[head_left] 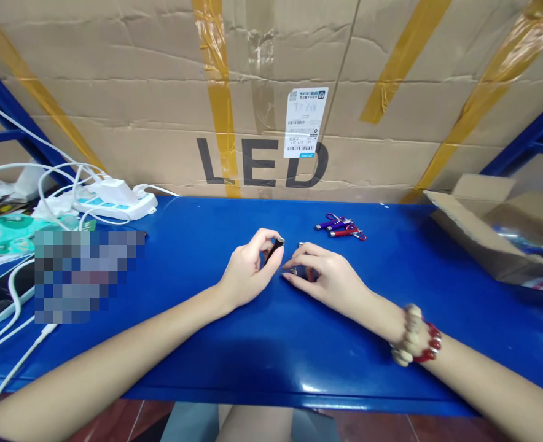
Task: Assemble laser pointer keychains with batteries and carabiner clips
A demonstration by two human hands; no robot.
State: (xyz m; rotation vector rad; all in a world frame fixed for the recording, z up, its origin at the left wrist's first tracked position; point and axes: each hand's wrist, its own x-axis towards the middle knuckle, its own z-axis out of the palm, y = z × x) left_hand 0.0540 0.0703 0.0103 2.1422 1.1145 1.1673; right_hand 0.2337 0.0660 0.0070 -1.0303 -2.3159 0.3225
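Observation:
My left hand is closed around a slim black penlight-like tube with a silver end, tilted up to the right. Just right of it, my right hand hovers low over the blue table with thumb and fingers curled close together. A small silvery piece shows between those fingertips; its kind is too small to tell. Another silvery bit peeks out above the right index finger. Beyond the right hand lie small keychain penlights with clips, a red one and purple-blue ones.
The blue table backs onto a large taped cardboard carton. At left are a white power strip, chargers, tangled white cables and a phone. An open cardboard box with plastic-wrapped items stands at right.

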